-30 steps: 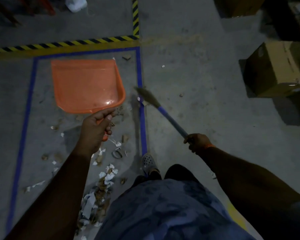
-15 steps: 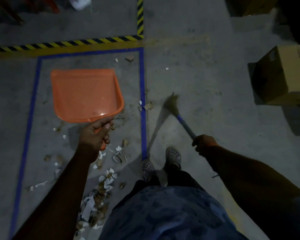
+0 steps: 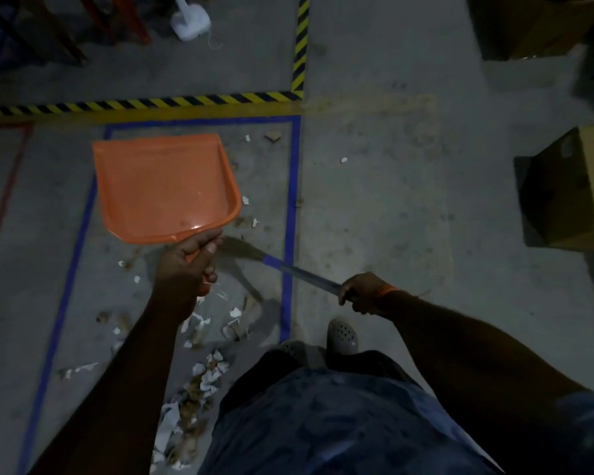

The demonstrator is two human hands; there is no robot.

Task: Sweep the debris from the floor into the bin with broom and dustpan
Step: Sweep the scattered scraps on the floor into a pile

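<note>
My left hand (image 3: 186, 269) grips the handle of an orange dustpan (image 3: 165, 186), whose empty tray is held out over the floor inside a blue-taped rectangle (image 3: 290, 200). My right hand (image 3: 360, 291) holds the blue handle of a small broom (image 3: 299, 272). Its bristles (image 3: 240, 250) lie just right of my left hand, below the dustpan's near corner. Scraps of white paper and brown debris (image 3: 203, 375) are strewn from under the dustpan down to a pile by my legs. No bin is in view.
A cardboard box (image 3: 576, 190) stands at the right, another (image 3: 528, 25) at the top right. Yellow-black hazard tape (image 3: 151, 104) crosses the floor beyond the blue rectangle. A white object (image 3: 189, 24) and red legs lie at the top left. My shoes (image 3: 340, 337) stand beside the blue tape.
The broom head swung left, from outside the blue tape line to inside it, beside my left hand. The dustpan stayed roughly where it was.
</note>
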